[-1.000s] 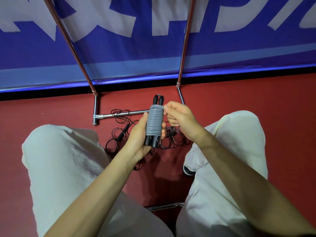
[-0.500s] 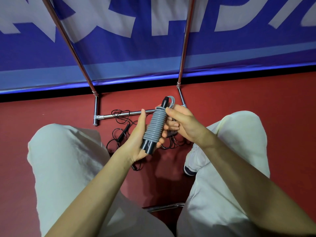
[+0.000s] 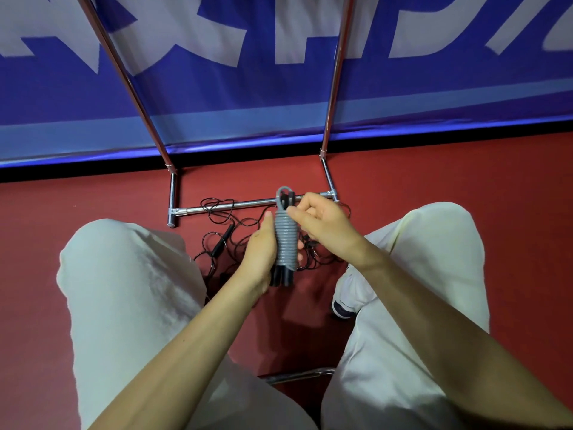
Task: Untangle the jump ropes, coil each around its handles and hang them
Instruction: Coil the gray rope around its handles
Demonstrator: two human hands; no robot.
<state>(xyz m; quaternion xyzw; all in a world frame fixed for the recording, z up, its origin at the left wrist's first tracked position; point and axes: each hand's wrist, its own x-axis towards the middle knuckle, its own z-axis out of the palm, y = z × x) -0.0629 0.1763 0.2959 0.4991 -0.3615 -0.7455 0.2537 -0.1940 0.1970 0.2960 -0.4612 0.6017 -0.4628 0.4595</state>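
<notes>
Grey rope (image 3: 286, 240): centre of frame, wound in tight coils round a pair of black handles (image 3: 281, 276) held side by side and near upright; handle ends show below the coil, and a small grey loop stands above it at the top.

Left hand (image 3: 259, 252): fingers curled round the coiled bundle from the left, thumb up along its side, gripping it.

Right hand (image 3: 322, 220): just right of the bundle's upper part, fingers curled, thumb and forefinger pinching at the top of the coil.

Black rope (image 3: 231, 226): thin cord lying tangled on the red floor (image 3: 434, 181) behind the hands, centre of frame; one black handle of it lies left of the left hand. Part of the cord lies over the low bar of the rack.

Rack (image 3: 217, 207): chrome tubing, two uprights rising to upper left and upper centre-right, a low crossbar on the floor.

Banner (image 3: 279, 94): blue, across the top of the frame, with large pale letters cut off by the frame edge; not readable.

Person: pale trousers (image 3: 124, 290) at lower left and lower right; a shoe (image 3: 344, 305) right of centre.

Containers: cannot tell of any.
</notes>
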